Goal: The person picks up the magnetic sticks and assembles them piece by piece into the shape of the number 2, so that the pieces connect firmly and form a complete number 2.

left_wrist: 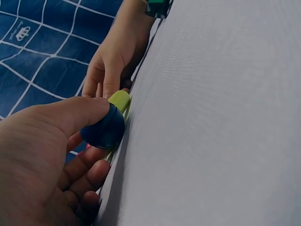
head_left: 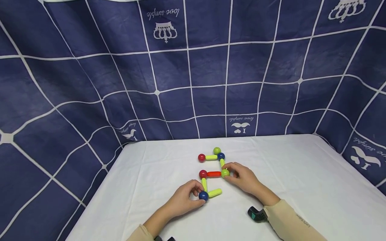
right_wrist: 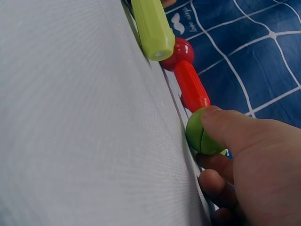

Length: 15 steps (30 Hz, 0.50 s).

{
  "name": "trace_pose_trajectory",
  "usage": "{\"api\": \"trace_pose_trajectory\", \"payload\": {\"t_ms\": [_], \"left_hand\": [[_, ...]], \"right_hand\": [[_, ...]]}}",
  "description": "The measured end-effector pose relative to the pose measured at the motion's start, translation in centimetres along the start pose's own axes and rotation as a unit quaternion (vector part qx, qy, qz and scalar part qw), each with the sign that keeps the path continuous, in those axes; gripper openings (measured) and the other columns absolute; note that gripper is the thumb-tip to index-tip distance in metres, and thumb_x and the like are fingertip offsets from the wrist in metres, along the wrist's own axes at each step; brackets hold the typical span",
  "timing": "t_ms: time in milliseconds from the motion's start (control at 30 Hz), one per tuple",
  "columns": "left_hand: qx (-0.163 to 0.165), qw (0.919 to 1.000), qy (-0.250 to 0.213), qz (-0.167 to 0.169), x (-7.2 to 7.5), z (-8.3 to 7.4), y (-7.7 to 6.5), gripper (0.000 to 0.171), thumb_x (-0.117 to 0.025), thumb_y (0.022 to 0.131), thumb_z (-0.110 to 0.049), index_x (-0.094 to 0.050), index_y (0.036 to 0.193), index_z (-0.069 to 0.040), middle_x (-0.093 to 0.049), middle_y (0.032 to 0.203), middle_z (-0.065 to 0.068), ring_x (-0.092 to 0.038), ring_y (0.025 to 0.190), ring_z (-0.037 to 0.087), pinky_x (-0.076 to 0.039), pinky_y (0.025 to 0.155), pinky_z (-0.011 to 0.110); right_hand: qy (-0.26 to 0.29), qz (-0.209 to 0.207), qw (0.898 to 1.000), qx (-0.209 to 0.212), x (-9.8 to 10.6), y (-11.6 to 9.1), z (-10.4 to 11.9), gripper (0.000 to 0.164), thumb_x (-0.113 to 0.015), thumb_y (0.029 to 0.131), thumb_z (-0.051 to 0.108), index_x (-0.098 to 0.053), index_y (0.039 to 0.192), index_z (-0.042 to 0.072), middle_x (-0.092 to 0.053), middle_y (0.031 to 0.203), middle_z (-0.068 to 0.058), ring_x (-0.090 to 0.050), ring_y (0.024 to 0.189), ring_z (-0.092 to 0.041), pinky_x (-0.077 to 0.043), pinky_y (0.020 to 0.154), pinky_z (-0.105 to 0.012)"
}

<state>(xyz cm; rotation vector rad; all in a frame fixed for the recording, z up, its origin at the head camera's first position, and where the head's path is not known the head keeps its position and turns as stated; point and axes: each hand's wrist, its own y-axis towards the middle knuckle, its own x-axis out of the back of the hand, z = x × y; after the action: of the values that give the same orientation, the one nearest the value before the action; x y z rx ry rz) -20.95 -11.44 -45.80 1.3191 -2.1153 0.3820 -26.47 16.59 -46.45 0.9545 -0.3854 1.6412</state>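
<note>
A zigzag chain of coloured balls and short rods lies on the white table. At its near end my left hand pinches a blue ball between thumb and fingers. From that ball one yellow-green rod points right with its far end free, and another yellow-green rod runs to a red ball. A red rod links the red ball to a green ball, which my right hand grips by thumb and fingers. In the left wrist view, the blue ball sits under the thumb.
Farther back, a yellow-green rod leads to a second blue ball. Another green ball sits beside it, and a rod joins it to a second red ball. A blue checked cloth hangs behind the white table.
</note>
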Motion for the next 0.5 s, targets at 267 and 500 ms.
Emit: {"api": "trace_pose_trajectory", "payload": {"t_ms": [267, 500], "left_hand": [[-0.004, 0.9999, 0.002, -0.012, -0.11, 0.09, 0.01, 0.033, -0.083, 0.080, -0.025, -0.062, 0.105, -0.025, -0.061, 0.094, -0.012, -0.056, 0.086, 0.006, -0.047, 0.077, 0.019], [-0.010, 0.9998, -0.003, -0.015, 0.02, 0.05, 0.18, 0.032, -0.084, 0.080, -0.023, -0.065, 0.106, -0.023, -0.060, 0.095, -0.009, -0.057, 0.085, 0.007, -0.049, 0.075, 0.019]], "right_hand": [[0.003, 0.002, 1.000, 0.000, 0.06, 0.04, 0.03, 0.033, -0.077, 0.088, 0.028, -0.066, 0.118, 0.030, -0.063, 0.097, 0.010, -0.048, 0.070, -0.006, -0.041, 0.060, -0.022], [0.004, 0.000, 1.000, 0.003, 0.08, -0.03, -0.03, 0.032, -0.077, 0.088, 0.029, -0.066, 0.118, 0.030, -0.062, 0.096, 0.010, -0.048, 0.069, -0.005, -0.041, 0.060, -0.021]]}}
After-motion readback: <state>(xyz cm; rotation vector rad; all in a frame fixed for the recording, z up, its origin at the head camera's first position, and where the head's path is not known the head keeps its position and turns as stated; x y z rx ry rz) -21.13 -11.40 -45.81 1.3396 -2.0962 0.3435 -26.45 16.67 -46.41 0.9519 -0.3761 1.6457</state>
